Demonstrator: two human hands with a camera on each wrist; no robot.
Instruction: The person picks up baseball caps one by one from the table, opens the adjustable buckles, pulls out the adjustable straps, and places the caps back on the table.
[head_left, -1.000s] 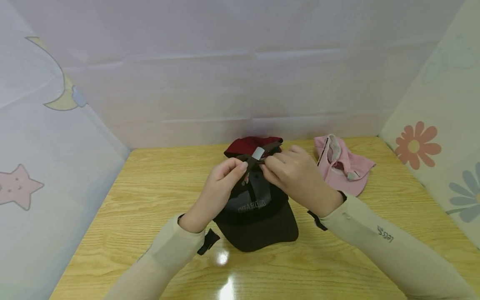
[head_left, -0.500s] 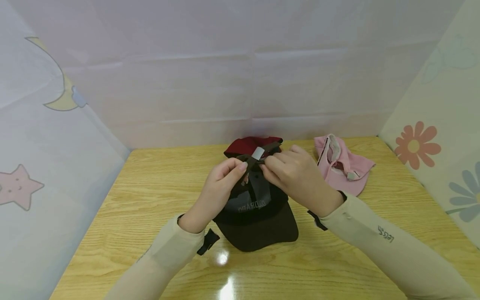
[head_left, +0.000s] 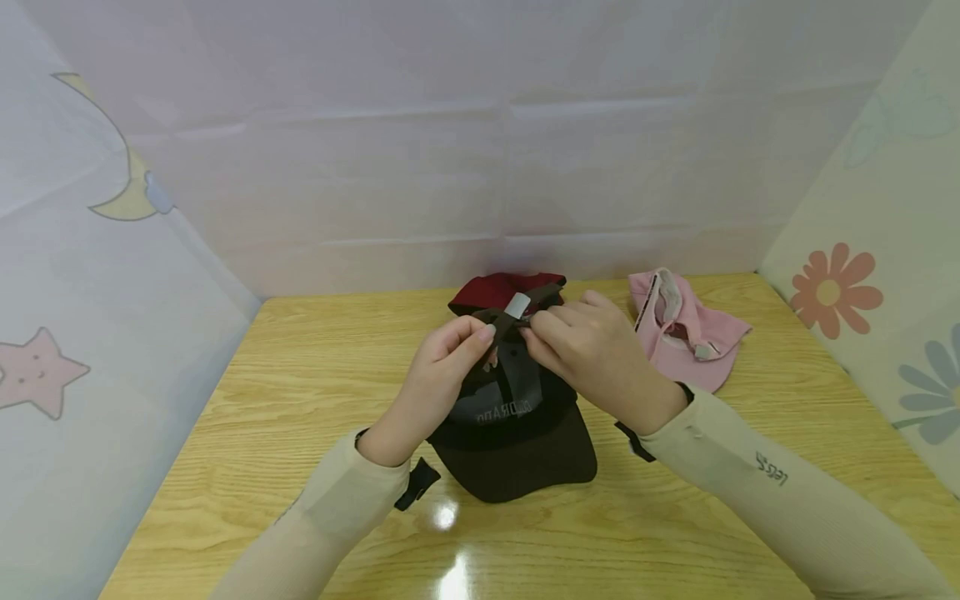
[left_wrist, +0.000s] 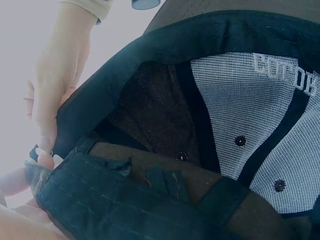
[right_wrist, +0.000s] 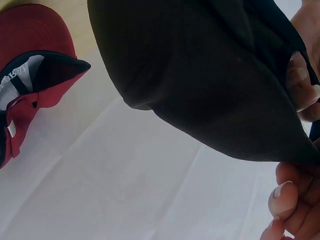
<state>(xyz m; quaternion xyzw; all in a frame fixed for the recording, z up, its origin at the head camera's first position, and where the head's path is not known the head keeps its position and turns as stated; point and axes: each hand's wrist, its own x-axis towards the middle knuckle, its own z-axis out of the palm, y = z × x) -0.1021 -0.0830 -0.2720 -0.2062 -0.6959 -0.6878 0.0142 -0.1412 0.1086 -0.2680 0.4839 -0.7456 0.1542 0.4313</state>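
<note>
A dark baseball cap (head_left: 517, 458) is in front of me in the head view, its brim towards me and its inside facing up. Pale mesh lining (left_wrist: 240, 105) with lettering shows in the left wrist view. My left hand (head_left: 433, 367) pinches the cap's rear strap between thumb and fingers. Close beside it, my right hand (head_left: 592, 350) grips the strap with curled fingers. Between the two hands sits a small pale rectangular piece (head_left: 517, 305) on the strap. The right fingertips and the strap's end are partly hidden. I cannot tell whether the brim touches the table.
Behind the dark cap a red cap (head_left: 502, 289) lies near the table's back edge, partly covered. To the right lies a pink cap (head_left: 697, 333), its strap side up. The wooden table (head_left: 300, 392) is bounded by pale printed sheets at the back and sides.
</note>
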